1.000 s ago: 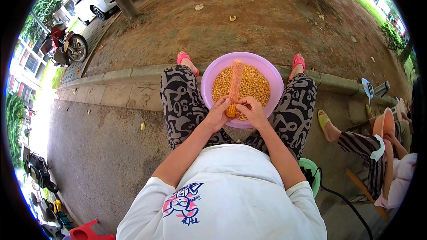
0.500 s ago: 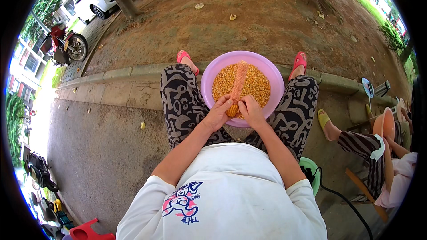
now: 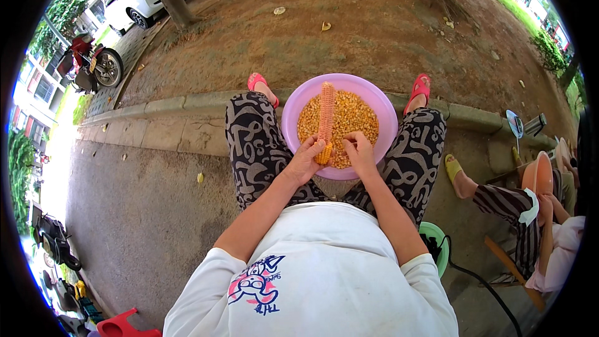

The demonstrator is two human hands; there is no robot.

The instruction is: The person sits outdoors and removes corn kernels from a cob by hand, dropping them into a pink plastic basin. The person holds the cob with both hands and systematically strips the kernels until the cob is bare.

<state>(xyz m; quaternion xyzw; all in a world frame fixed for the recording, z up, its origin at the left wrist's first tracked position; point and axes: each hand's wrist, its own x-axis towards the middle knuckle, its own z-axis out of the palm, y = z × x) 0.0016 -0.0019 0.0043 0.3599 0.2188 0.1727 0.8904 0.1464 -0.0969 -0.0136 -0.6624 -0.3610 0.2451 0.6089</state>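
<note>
A pink-purple basin point(image 3: 384, 103) between my knees holds loose yellow corn kernels point(image 3: 360, 114). My left hand point(image 3: 304, 161) is closed around the lower end of a corn cob point(image 3: 326, 115), which stands tilted up over the kernels. Most of the cob is stripped to its pinkish core; yellow kernels remain on the end by my left fingers. My right hand point(image 3: 360, 155) is just right of the cob and apart from it, above the kernels, with thumb and fingers pinched. Whatever may be between those fingertips is too small to make out.
A concrete curb point(image 3: 168, 105) runs behind the basin, with brown soil beyond. A green bucket point(image 3: 437, 240) with a black cable point(image 3: 480, 274) stands by my right hip. At the right, another person sits with an orange basin point(image 3: 538, 175). A red stool point(image 3: 128, 324) is at the lower left.
My right hand has come off the cob and moved slightly right. The cob's upper end has swung to the left, still in my left hand.
</note>
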